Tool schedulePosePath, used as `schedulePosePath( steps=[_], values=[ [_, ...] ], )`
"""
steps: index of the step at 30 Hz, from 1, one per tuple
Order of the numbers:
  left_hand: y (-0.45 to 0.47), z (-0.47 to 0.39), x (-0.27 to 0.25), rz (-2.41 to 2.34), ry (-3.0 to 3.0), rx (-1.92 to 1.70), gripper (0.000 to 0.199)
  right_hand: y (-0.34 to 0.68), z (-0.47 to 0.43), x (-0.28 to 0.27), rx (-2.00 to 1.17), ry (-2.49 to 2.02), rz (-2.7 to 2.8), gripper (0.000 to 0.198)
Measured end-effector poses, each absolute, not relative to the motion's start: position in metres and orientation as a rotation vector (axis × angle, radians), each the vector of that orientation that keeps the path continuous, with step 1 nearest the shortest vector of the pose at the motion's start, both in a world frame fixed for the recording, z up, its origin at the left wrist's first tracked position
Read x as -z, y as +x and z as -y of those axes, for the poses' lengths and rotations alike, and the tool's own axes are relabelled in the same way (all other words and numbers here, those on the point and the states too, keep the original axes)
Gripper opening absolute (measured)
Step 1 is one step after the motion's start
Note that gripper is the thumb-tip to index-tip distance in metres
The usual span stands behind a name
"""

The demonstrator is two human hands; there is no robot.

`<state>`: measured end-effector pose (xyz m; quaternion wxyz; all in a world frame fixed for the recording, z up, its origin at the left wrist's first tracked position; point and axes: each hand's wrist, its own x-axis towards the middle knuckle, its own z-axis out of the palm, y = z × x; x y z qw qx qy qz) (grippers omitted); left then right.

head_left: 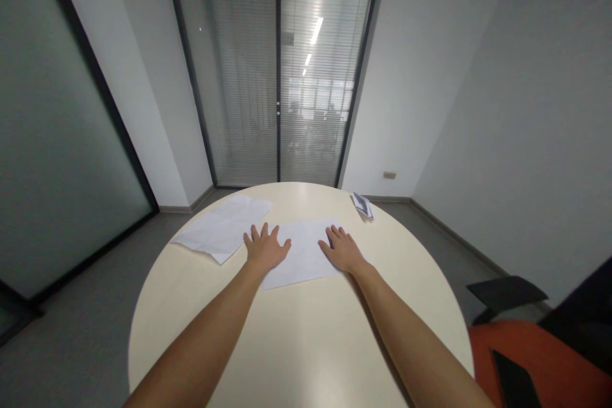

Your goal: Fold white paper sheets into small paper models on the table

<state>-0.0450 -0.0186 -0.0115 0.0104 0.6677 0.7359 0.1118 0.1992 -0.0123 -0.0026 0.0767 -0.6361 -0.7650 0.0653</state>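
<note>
A white sheet of paper [306, 255] lies flat on the round cream table [296, 331] in front of me. My left hand [266, 247] rests on the sheet's left edge, fingers spread. On its right side lies my right hand [342, 250], palm down, with the thumb apart from the other fingers. Neither hand grips anything. To the left, a second white sheet [227, 223] has a creased, slightly lifted surface, and its right part comes close to my left fingertips. A small folded printed paper [363, 205] sits near the far right rim.
An office chair with an orange seat [535, 350] and black armrest [507, 293] stands close to the table's right side. Beyond the table are a glazed partition with blinds [229, 76] and a grey wall [430, 64]. A frosted glass panel [57, 140] is on the left.
</note>
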Motion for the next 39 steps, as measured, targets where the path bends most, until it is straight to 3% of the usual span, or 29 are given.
schedulePosePath(
  steps=[10, 14, 18, 27, 39],
  values=[
    [-0.057, 0.006, 0.010, -2.343, 1.942, -0.347, 0.082, 0.201, 0.011, 0.008, -0.168, -1.894, 2.282, 0.070],
    [-0.049, 0.013, 0.004, -2.300, 2.220, -0.469, 0.072, 0.198, 0.015, 0.001, -0.117, -1.880, 2.280, 0.063],
    [-0.033, 0.023, 0.002, -1.967, 2.524, -0.492, 0.061, 0.184, 0.022, -0.008, -0.022, -1.738, 2.292, 0.053],
    [-0.014, 0.028, 0.009, -1.874, 2.479, -0.284, 0.053, 0.160, 0.032, -0.002, -0.340, -1.544, 2.463, 0.070],
    [-0.009, 0.044, 0.005, -1.967, 2.446, -0.255, 0.058, 0.207, 0.000, 0.009, -0.212, -1.910, 2.287, 0.072]
  ],
)
